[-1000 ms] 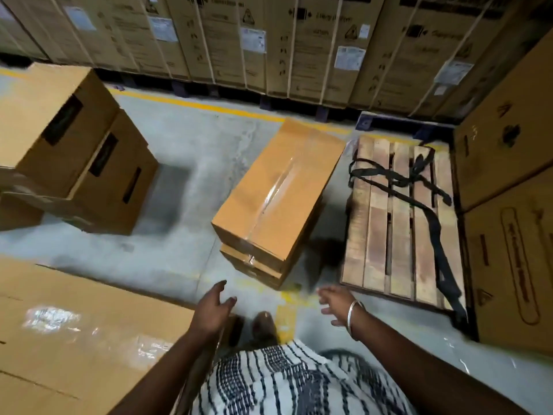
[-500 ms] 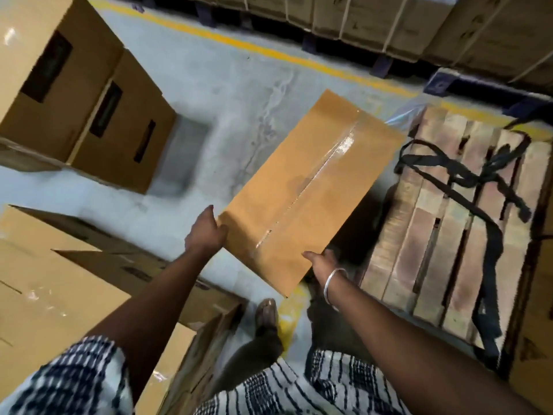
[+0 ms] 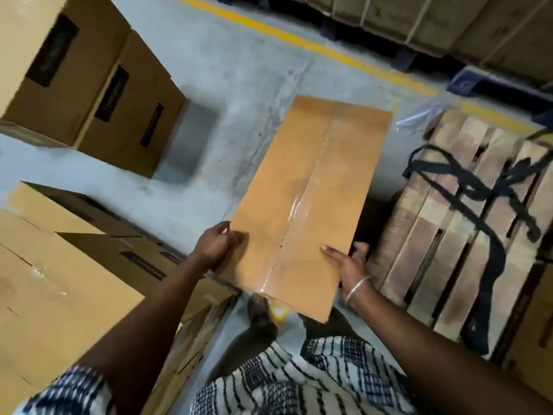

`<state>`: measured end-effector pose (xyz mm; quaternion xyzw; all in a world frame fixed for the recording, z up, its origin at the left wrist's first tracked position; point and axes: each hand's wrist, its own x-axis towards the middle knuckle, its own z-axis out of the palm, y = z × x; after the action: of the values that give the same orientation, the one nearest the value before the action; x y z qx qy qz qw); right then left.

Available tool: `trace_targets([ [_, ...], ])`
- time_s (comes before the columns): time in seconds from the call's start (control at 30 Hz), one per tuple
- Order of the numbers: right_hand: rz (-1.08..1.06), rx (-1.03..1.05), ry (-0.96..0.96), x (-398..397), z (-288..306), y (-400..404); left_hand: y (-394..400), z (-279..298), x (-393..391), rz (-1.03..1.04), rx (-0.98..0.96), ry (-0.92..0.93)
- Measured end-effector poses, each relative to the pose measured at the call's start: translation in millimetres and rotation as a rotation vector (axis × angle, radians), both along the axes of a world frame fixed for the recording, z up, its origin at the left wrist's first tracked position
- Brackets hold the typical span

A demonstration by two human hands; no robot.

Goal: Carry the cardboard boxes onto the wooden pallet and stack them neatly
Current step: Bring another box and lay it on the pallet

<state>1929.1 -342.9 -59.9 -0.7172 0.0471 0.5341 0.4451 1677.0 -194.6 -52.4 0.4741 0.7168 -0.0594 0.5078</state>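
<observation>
Cardboard box (image 3: 308,199), flat, long and sealed down its middle with clear tape, is held between the two hands above the grey floor (image 3: 239,85), just left of the wooden pallet (image 3: 454,235). Its near left edge is gripped by the left hand (image 3: 216,246), with the thumb laid on the top face and the fingers hidden beneath. Its near right edge is gripped by the right hand (image 3: 347,262), thumb on top and fingers curled round the side; a metal bangle (image 3: 357,287) is worn on that wrist. The box is tilted, its far end pointing away from the person and toward the yellow floor line (image 3: 314,46).

A loose black strap (image 3: 478,190) is draped over the slats of the pallet, on which no box is seen. A scrap of clear plastic film (image 3: 419,115) lies at the pallet's far corner. To the left, two larger brown cartons (image 3: 89,85) stand stacked at an angle, and more pale cartons (image 3: 59,280) are seen near the left arm. Along the far side, strapped cartons (image 3: 419,22) are ranged on dark blue pallets (image 3: 469,82). A striped garment (image 3: 299,381) and a shoe (image 3: 258,310) are visible below the box.
</observation>
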Motion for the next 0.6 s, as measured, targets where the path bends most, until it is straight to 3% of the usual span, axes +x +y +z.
trace_targets([
  [0.27,0.338,0.166,0.045,41,92,21,-91,101,7,0.286,0.188,-0.128],
  [0.6,0.838,0.469,0.195,-65,202,50,-223,208,-88,0.988,0.479,-0.346],
])
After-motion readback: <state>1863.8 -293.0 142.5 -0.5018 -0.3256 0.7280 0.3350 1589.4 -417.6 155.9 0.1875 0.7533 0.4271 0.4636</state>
